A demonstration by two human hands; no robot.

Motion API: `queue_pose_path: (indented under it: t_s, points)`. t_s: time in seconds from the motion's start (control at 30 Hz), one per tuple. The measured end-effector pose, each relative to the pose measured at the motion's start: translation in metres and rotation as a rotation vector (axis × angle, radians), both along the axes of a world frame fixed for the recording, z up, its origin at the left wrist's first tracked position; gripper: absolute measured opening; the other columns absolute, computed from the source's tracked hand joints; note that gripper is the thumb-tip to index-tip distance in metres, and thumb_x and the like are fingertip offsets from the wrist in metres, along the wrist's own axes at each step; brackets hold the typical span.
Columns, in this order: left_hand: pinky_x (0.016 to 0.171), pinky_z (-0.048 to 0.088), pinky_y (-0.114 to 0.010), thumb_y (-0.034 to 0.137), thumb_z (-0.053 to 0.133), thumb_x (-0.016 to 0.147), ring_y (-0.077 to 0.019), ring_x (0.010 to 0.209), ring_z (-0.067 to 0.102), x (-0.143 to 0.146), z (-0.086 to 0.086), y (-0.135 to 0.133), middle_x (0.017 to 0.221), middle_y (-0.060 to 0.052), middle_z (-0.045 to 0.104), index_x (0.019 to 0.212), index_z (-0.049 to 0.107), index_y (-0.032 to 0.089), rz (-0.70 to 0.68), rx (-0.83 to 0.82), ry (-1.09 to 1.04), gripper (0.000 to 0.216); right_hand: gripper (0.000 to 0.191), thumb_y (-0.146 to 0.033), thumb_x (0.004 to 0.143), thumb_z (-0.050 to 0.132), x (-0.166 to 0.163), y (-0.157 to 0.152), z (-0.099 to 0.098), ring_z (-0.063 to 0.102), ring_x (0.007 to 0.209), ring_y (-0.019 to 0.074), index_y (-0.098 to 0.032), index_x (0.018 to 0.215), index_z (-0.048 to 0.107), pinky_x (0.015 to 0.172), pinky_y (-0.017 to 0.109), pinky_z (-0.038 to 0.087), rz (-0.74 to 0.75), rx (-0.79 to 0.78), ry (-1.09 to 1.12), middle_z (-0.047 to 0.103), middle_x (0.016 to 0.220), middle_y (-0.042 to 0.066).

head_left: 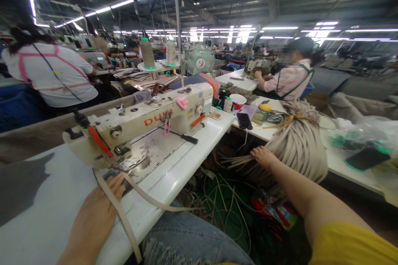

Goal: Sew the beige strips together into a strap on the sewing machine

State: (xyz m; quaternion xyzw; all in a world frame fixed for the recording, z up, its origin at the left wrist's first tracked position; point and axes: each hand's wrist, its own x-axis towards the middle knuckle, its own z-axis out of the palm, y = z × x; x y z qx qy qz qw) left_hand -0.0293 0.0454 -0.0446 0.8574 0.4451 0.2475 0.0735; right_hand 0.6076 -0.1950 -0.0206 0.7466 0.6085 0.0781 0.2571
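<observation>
Head view — two thread cones (147, 53); left hand (96, 215) fingers on one strap (120, 211); right fingers unclear.

Yellow short sleeve (351, 244) on right arm; frayed blue jeans (186, 238).

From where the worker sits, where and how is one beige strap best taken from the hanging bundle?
Probably pinch a loose lower end of the beige strap bundle, coming from its left where the right hand touches: the top is tied, the ends fan free.
</observation>
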Motion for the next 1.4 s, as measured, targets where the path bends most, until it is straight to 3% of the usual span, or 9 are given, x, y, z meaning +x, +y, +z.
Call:
queue_pose_path:
  t_s: [0.4,0.57,0.8,0.97,1.1,1.23,1.4]
  points:
    - [0.125,0.037,-0.053,0.047,0.034,0.104,-0.0324,0.146,0.050,0.003,0.007,-0.005,0.147,-0.012,0.064,0.140,0.061,0.015,0.005,-0.019,0.004,0.055,0.028,-0.036,0.099,0.065,-0.024,0.026,0.029,0.070,0.103,0.0241,-0.018,0.121,0.067,0.094,0.049,0.058,-0.008,0.045,-0.016,0.073,0.116,0.007]
    - [0.126,0.036,-0.052,0.047,0.032,0.104,-0.0323,0.146,0.050,0.003,0.004,-0.004,0.147,-0.012,0.063,0.139,0.060,0.016,0.002,0.000,0.006,0.054,0.032,-0.035,0.099,0.065,-0.030,0.033,0.037,0.068,0.114,0.0269,-0.018,0.125,0.066,0.100,0.052,0.056,-0.048,0.054,-0.007,0.071,0.125,0.009]
    - [0.127,0.035,-0.049,0.045,0.035,0.103,-0.0312,0.147,0.048,0.002,0.000,-0.002,0.148,-0.011,0.063,0.140,0.059,0.018,-0.005,0.000,-0.008,0.051,0.024,-0.033,0.097,0.069,-0.029,0.050,0.031,0.072,0.101,0.0225,-0.017,0.114,0.070,0.089,0.045,0.062,-0.132,-0.190,0.121,0.074,0.116,0.007]
    - [0.127,0.034,-0.048,0.043,0.036,0.103,-0.0300,0.145,0.051,0.002,-0.002,-0.001,0.147,-0.009,0.064,0.137,0.062,0.020,-0.013,0.013,0.012,0.049,0.023,-0.034,0.096,0.071,-0.022,0.054,0.037,0.072,0.101,0.0226,-0.017,0.112,0.070,0.089,0.045,0.062,-0.132,-0.222,0.189,0.074,0.116,0.007]
    - [0.126,0.037,-0.051,0.047,0.033,0.104,-0.0306,0.144,0.052,0.003,-0.005,-0.001,0.145,-0.010,0.065,0.138,0.061,0.019,0.011,0.014,-0.038,0.052,0.023,-0.035,0.097,0.069,-0.019,0.052,0.043,0.072,0.102,0.0227,-0.018,0.113,0.070,0.091,0.046,0.061,-0.092,-0.120,0.224,0.074,0.116,0.007]
    - [0.125,0.037,-0.052,0.048,0.033,0.104,-0.0305,0.145,0.051,0.003,-0.007,-0.001,0.146,-0.010,0.065,0.138,0.061,0.019,0.010,0.001,-0.043,0.053,0.028,-0.036,0.098,0.066,-0.019,0.050,0.052,0.070,0.107,0.0245,-0.018,0.119,0.068,0.096,0.049,0.058,-0.074,0.105,0.223,0.073,0.119,0.007]
    - [0.125,0.038,-0.050,0.050,0.034,0.102,-0.0293,0.143,0.053,0.004,-0.006,0.000,0.143,-0.008,0.067,0.136,0.063,0.020,0.010,0.001,-0.067,0.053,0.030,-0.039,0.099,0.063,-0.019,0.049,0.066,0.066,0.114,0.0268,-0.018,0.120,0.067,0.102,0.052,0.053,-0.163,0.403,0.151,0.071,0.123,0.009]
